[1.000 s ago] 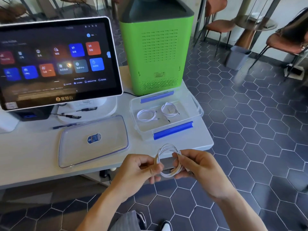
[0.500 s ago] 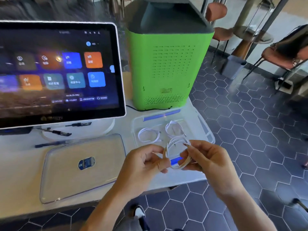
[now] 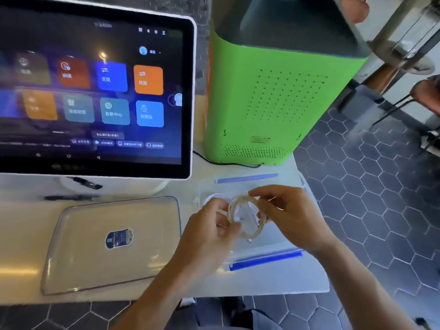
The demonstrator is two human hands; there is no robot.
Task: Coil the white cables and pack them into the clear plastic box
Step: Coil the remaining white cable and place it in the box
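Item — coiled white cable [image 3: 247,216]: we are gripping it with both hands, left hand [image 3: 209,236] and right hand [image 3: 288,214], above the clear plastic box [image 3: 269,253] — on the white table [image 3: 273,279].

Both hands, the left hand [image 3: 212,225] and right hand [image 3: 289,214], cover much of the clear plastic box [image 3: 247,181]; a coiled cable [image 3: 210,197] inside shows only partly. The touchscreen [image 3: 95,91] is cut off at the frame's left edge, its text blurred.

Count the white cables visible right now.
2 visible: a coiled cable held between the left hand and right hand, and one in the clear box. The hands may hide more.
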